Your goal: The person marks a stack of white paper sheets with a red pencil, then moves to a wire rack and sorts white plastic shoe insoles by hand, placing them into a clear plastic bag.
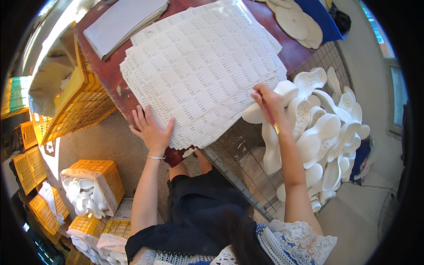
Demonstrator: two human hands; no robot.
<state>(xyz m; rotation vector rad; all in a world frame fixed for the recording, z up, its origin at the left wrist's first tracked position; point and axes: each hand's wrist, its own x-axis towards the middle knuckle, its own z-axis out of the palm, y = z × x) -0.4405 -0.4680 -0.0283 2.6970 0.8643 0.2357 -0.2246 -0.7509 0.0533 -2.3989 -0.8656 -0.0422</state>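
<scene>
A stack of white sheets (203, 66) covered in rows of small printed marks lies on the dark red table. My left hand (152, 132) rests on its near left edge, fingers spread and thumb apart. At the stack's right edge, my right hand (270, 106) is closed, with a thin purple-red strip along the palm that looks pen-like; its kind is unclear. Beneath that hand a white insole (252, 115) overlaps the sheets' edge; whether the fingers grip it is hidden. Right beside it, white perforated insoles (324, 126) are heaped on a wire rack (254, 176).
A paper pad (126, 24) lies on the table's (95, 57) far left. Pale flat pieces (296, 22) and a blue bin (324, 20) are at the far right. Yellow crates (90, 95) stand left, and a lined crate (112, 176) below holds more white insoles.
</scene>
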